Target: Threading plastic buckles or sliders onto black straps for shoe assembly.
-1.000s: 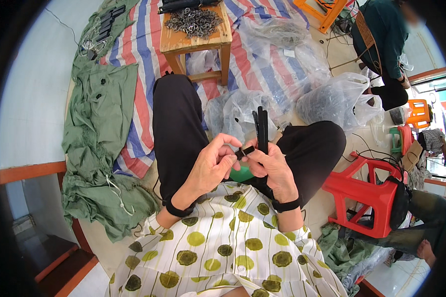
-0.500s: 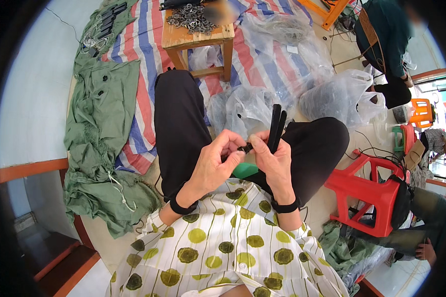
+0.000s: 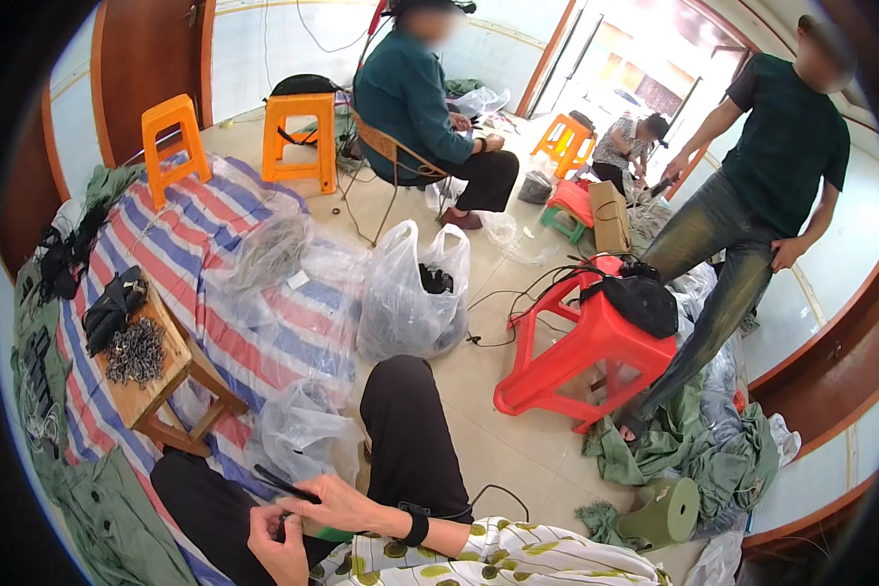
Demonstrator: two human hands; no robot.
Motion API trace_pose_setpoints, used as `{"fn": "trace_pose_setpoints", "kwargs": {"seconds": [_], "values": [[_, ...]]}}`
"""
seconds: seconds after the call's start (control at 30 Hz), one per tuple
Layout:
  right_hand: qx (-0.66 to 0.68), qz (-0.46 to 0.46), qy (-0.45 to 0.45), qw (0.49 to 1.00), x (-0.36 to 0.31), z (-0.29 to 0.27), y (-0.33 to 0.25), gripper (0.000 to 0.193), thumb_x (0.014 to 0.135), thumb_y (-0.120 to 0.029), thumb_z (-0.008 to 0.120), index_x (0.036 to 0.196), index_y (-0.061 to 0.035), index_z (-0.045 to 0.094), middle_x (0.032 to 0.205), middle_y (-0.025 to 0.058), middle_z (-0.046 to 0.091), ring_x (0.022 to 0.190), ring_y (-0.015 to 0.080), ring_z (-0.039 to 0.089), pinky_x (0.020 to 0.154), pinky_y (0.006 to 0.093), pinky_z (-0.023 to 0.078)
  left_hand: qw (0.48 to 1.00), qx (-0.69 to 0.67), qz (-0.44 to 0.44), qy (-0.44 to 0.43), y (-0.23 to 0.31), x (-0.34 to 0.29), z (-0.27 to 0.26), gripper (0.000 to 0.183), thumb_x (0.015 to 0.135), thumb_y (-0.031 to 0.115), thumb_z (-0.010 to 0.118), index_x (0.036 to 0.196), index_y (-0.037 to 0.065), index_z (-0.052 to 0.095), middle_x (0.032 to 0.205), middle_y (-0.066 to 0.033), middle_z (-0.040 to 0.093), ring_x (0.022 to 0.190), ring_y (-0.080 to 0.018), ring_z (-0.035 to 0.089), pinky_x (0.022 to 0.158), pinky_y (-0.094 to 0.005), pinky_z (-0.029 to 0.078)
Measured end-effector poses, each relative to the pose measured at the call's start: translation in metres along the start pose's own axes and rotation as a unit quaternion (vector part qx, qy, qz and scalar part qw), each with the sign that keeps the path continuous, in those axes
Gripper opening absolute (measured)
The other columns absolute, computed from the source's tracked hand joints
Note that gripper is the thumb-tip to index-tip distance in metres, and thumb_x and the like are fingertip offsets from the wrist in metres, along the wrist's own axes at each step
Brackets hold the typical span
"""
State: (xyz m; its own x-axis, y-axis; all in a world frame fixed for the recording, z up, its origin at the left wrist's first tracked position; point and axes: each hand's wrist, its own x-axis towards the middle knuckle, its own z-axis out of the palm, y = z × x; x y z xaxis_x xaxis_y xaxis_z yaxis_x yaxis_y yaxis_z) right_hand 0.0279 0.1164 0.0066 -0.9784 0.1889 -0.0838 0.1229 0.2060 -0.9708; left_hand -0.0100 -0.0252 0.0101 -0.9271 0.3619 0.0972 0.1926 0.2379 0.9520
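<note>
- Pale tiled floor (image 3: 518, 459) spreads under you, half covered by a striped red, white and blue tarp (image 3: 234, 293).
- Your right hand (image 3: 337, 505) pinches a thin black strip (image 3: 285, 483), which slants up and left above your lap.
- Your left hand (image 3: 278, 545) curls closed around the strip's lower end.
- Just beyond your knees sits a crinkled clear plastic bag (image 3: 308, 430); a taller one (image 3: 410, 293) stands farther off.
- Left, a low wooden stool (image 3: 166, 376) carries a heap of small grey metal pieces (image 3: 135, 352).
- Right, a glossy red plastic stool (image 3: 586, 352) holds a black bag (image 3: 645, 298).
</note>
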Motion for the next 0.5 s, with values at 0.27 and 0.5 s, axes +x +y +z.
{"fn": "trace_pose_setpoints", "kwargs": {"seconds": [0.27,0.5], "values": [[0.033,-0.065,0.08,0.994,0.009,-0.005,-0.018,0.028,0.085,-0.022,0.06,0.073,0.0028,0.057,0.057,0.0194,0.046,0.052,0.0077,0.041,0.047,0.0321,0.04,0.999,0.013,0.046,-0.006,0.014,0.019,0.003,0.01,0.075,-0.003,0.061,0.08,0.002,0.054,0.07,0.0016,0.046,0.065,-0.0062,0.042,0.058,-0.0199,0.037],[0.073,-0.023,0.136,0.988,0.009,-0.006,-0.024,0.025,0.085,-0.016,0.062,0.07,0.0027,0.056,0.053,-0.0026,0.039,0.057,0.0017,0.033,0.044,0.0232,0.031,0.998,-0.026,0.046,0.038,0.01,0.016,0.01,0.013,0.074,-0.004,0.063,0.084,0.0,0.056,0.071,-0.002,0.056,0.064,-0.0038,0.052,0.056,-0.0186,0.042]]}}
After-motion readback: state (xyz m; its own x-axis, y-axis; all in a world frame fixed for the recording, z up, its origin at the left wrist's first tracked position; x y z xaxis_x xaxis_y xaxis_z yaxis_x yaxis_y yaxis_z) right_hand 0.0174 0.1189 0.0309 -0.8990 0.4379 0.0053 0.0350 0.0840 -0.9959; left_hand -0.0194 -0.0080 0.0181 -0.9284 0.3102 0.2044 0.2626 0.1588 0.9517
